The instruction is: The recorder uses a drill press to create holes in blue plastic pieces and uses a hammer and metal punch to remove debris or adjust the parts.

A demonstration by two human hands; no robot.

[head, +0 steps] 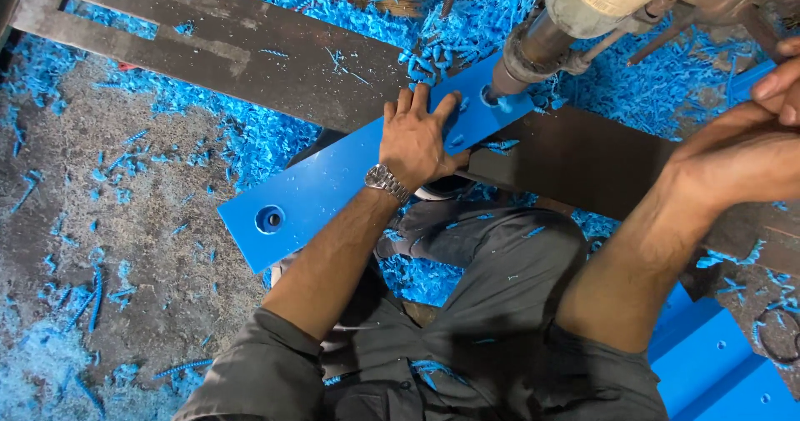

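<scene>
Head view — left hand (414, 138) flat, fingers spread on blue plate (333, 183); right hand's grip unclear.

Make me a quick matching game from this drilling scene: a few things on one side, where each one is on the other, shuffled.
Things:
1. left hand
2. right hand
3. drill
4. watch

Places:
A. on the left wrist
B. pressed flat on the blue plate
C. tip in a hole at the plate's far end
D. raised at the picture's right edge, beside the drill

Pairs: 1-B, 2-D, 3-C, 4-A
</scene>
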